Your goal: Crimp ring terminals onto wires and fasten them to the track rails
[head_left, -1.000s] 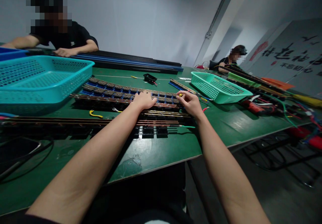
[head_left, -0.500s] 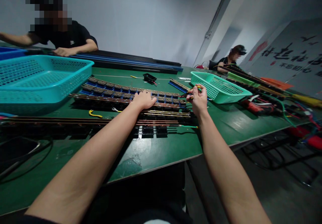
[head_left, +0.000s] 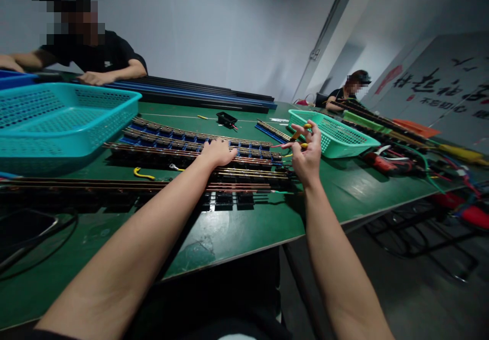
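My left hand (head_left: 218,152) lies spread on a row of long black-and-blue strips with metal rods (head_left: 171,141), thumb out to the right and fingertips partly hidden. At the right end of the strips, my right hand (head_left: 307,157) holds small pliers with yellow handles (head_left: 306,126), the handles spread between its fingers. Beside the pliers, a short red wire (head_left: 278,146) sticks out near the strip ends. Closer to me lies another strip with copper-coloured rods (head_left: 237,186), a green wire (head_left: 280,192) at its right end.
A turquoise basket (head_left: 69,144) stands at left, a green basket (head_left: 344,146) at right. Behind lie a small black part (head_left: 226,119) and long dark bars (head_left: 198,95). A yellow piece (head_left: 143,173) is nearer. One co-worker (head_left: 103,55) sits across, another (head_left: 346,95) far right.
My right hand has turned upward and its fingers have spread, with the pliers' handles farther apart. The red wire now shows beside the pliers. My left hand stays in place.
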### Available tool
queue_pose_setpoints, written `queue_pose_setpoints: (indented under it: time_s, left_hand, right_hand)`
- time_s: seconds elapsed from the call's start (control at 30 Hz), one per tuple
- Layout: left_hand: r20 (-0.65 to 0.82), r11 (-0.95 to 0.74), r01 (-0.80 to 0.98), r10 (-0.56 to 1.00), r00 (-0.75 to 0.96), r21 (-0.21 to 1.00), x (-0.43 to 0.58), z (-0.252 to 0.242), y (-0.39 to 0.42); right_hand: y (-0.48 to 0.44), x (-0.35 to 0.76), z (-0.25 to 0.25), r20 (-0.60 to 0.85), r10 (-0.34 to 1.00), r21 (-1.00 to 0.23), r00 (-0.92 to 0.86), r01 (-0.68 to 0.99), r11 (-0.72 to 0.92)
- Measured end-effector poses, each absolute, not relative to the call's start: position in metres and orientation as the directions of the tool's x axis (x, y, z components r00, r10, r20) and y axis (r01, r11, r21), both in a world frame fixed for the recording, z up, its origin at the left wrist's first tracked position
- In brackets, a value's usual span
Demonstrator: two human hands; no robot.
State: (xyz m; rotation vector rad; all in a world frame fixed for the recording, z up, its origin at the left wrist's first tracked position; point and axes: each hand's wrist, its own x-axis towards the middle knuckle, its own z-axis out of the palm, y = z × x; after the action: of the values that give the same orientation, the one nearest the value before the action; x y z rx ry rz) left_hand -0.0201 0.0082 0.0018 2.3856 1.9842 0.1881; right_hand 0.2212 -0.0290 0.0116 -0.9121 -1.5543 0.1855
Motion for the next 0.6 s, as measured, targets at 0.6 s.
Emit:
queue_pose_setpoints:
  time_s: [0.6]
  left_hand:
    - [0.070, -0.173, 0.980, 0.984, 0.167, 0.098, -0.019, 0.003, 0.007]
  right_hand:
    - [-0.042, 0.229, 0.010, 0.655, 0.747, -0.753, 0.113, 0.180, 0.633]
